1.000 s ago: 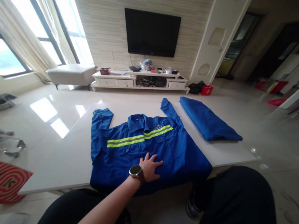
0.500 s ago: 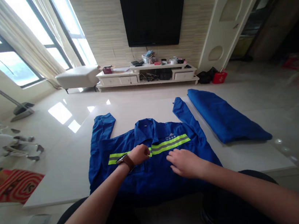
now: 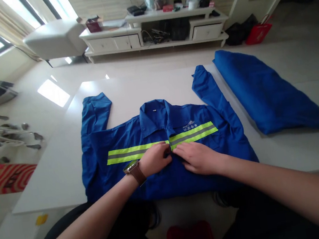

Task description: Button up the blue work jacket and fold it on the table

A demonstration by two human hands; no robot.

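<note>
A blue work jacket (image 3: pixel 126 137) with a yellow-green reflective stripe lies front up on a white table (image 3: pixel 57 168), sleeves pointing away from me. My left hand (image 3: pixel 153 160), a watch on its wrist, has its fingers curled and pinching the jacket's front edge just below the stripe. My right hand (image 3: pixel 198 157) meets it at the centre opening, fingers bent and pressed on the other front edge. Both hands touch at the placket.
A second blue garment (image 3: pixel 264 92) lies folded on the table's right side. Beyond the table stand a white TV cabinet (image 3: pixel 154 34) with clutter and a white bench (image 3: pixel 55 39). A red patterned mat (image 3: pixel 5 177) lies on the floor at left.
My right hand came into view and both hands moved together to the jacket's centre front. The left hand went from flat to pinching. My head has leaned closer and lower.
</note>
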